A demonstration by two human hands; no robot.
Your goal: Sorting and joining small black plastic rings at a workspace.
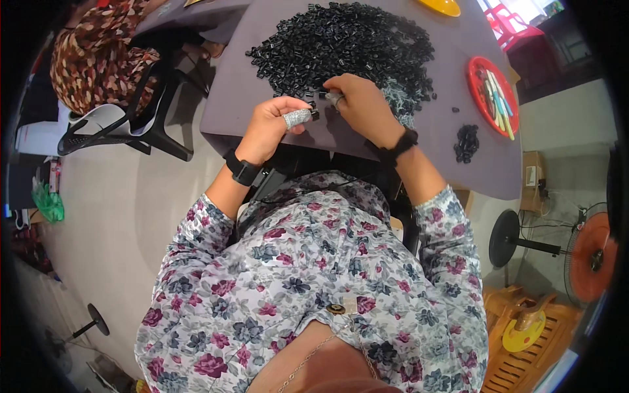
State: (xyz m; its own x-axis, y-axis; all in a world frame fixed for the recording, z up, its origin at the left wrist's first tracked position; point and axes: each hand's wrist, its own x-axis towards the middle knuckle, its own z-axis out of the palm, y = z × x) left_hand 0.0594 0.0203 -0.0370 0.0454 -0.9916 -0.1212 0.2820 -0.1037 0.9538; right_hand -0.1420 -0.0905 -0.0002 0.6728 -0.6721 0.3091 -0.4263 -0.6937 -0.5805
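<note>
My left hand (275,124) pinches a small black plastic piece (314,114) between its fingertips, close to the table's near edge. Silvery-grey tape wraps the left thumb. Just to the right, my right hand (363,108) is closed, its fingers curled and its fingertips a little apart from that piece. Greyish wrapping shows on a right digit as well; what this hand grips is too small and hidden to name. Beyond both hands spreads a large heap of small black plastic pieces (347,42). Thin grey-green scraps (398,98) lie at the heap's right side, beside my right hand.
The grey tabletop (229,78) carries a smaller pile of black pieces (466,143) at right. A red tray (473,82) there holds several knife-like tools. A yellow dish (447,6) sits at the far edge. Left stands a black chair (171,139) near a seated person; fans stand on the right.
</note>
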